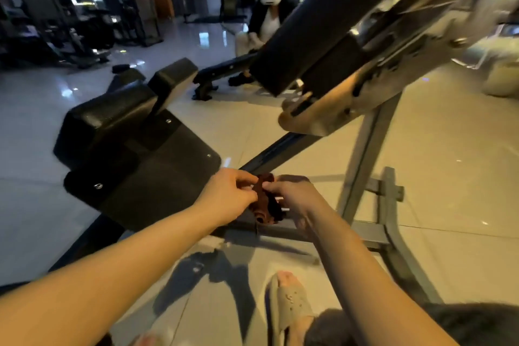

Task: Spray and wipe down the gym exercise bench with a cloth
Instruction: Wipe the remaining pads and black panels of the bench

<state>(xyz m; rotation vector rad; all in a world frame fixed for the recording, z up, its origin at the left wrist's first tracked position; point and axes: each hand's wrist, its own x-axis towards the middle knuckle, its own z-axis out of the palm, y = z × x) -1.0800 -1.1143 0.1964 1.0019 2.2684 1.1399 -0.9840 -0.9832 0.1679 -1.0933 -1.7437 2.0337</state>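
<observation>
A dark brown cloth (265, 202) is bunched between both hands, low over the bench's grey floor frame (362, 236). My left hand (227, 194) pinches its upper left part and my right hand (295, 199) grips its right side. The black padded bench back (323, 36) slants up to the top right above the hands. A black seat pad with a flat plate (134, 149) sits to the left. No spray bottle is visible.
A person wearing a headset (269, 8) sits on another bench (224, 67) at the back. Dark gym machines (70, 17) line the far left. My sandalled foot (289, 306) stands on the glossy tiled floor (435, 177) at the bottom.
</observation>
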